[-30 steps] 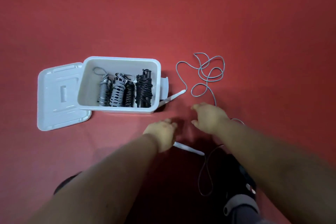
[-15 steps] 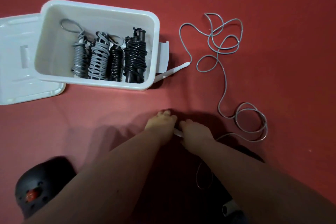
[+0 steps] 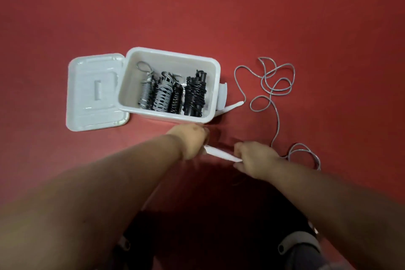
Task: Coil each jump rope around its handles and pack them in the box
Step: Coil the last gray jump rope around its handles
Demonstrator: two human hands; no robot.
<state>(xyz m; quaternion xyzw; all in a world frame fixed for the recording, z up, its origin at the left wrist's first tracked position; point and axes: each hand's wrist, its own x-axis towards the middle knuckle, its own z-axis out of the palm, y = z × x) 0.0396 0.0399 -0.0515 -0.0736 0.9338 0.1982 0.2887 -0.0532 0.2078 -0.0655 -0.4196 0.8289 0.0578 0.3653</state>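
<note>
Jump rope [image 3: 276, 85], grey, loose on red floor [image 3: 285, 17] right of box, one white handle [image 3: 221, 153] gripped near camera. No brand, label or writing legible anywhere.

Far left: white lid [image 3: 95, 92] flat on floor, touching box's left side. Next: white box [image 3: 168, 56], open, holding four coiled ropes [image 3: 173, 94] upright side by side, two grey at left, two black at right. White latch flap on box's right wall. Second white handle [image 3: 234, 105] lying just beside box's right corner, tip pointing right, cord running from it into tangled loops farther right, then down to smaller loop cluster near right wrist.

Centre: left hand [image 3: 190, 140] fingers curled round one end of near handle, just below box's front edge. Right hand [image 3: 254, 158] curled round other end, fingers closed on it; handle spans gap between hands, slanting down to right. Cord's exit from handle hidden behind right hand.

Bottom: dark shoes [image 3: 298, 245] and shadow under forearms; forearms cover much of lower floor.

Against half a second earlier: hands were pressed close together low on floor, now apart with handle length showing between them. View pulled back, box and lid now nearer centre; loose loops lie much as before.
</note>
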